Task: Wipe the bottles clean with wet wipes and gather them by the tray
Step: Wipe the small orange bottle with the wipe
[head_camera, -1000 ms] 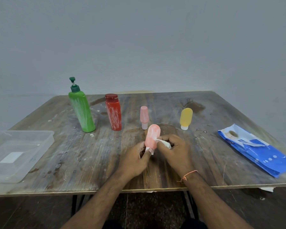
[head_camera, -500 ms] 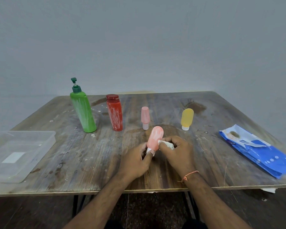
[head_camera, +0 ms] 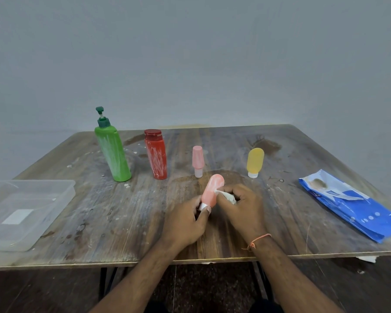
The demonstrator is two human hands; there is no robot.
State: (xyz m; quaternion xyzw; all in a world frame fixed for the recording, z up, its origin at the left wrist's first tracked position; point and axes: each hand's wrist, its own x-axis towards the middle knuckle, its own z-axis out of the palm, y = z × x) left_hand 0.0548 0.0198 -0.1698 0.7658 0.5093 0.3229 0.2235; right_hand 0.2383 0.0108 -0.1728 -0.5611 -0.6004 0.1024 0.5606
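Left hand [head_camera: 185, 220]: grip pinched on the white cap end of the salmon-pink bottle [head_camera: 212, 191], held tilted just above the bench [head_camera: 127, 220], near the middle of the front edge. Right hand [head_camera: 242, 206]: grip pressed together on a balled wet wipe [head_camera: 226, 195], wipe touching the bottle's side.

Handling, judged: small plastic squeeze bottle, probably light, walls likely to give under pressure. White streaks remain on the body; a wet surface may be slippery. Cap end looks the firmest place to hold while the wipe works the body.

Other bottles stand upright in a row across the bench middle, apart from one another: green pump bottle [head_camera: 112, 152] toward the left, red bottle [head_camera: 156, 154], small pink bottle [head_camera: 197, 160], yellow bottle [head_camera: 255, 162]. Green and red are heavily streaked white. None is yet beside the tray.

Clear plastic tray [head_camera: 61, 188] sits at the front left corner, partly past the left edge. Blue wipes pack [head_camera: 352, 208], flap open, lies near the front right corner.

Surface: worn wood grain, stained, flecked with white spots; a darker patch, possibly damp, under the hands. Room: plain grey wall behind, dark floor below.
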